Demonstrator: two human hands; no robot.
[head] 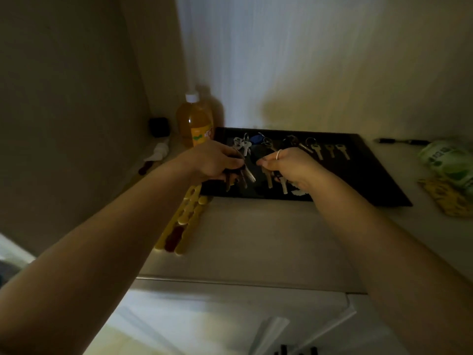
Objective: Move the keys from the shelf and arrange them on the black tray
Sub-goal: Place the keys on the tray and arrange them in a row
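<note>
A black tray (371, 175) lies on a pale counter against the wall. Along its back edge lie several keys: a silver bunch (242, 144), a blue fob (256, 138), a dark bunch (290, 142) and three single keys (330, 149). My left hand (215, 161) hovers over the tray's left front part, shut on a bunch of keys (243, 175) that hangs from its fingers. My right hand (289, 166), with a pale ring on one finger, is over the tray's middle, gripping more keys (275, 180) whose blades point down at the tray.
An orange drink bottle (195, 121) stands at the tray's back left corner, with a small black box (159, 126) beside it. Yellow strips (183, 221) lie left of the tray. A pen (401, 141) and a green packet (450, 162) lie to the right.
</note>
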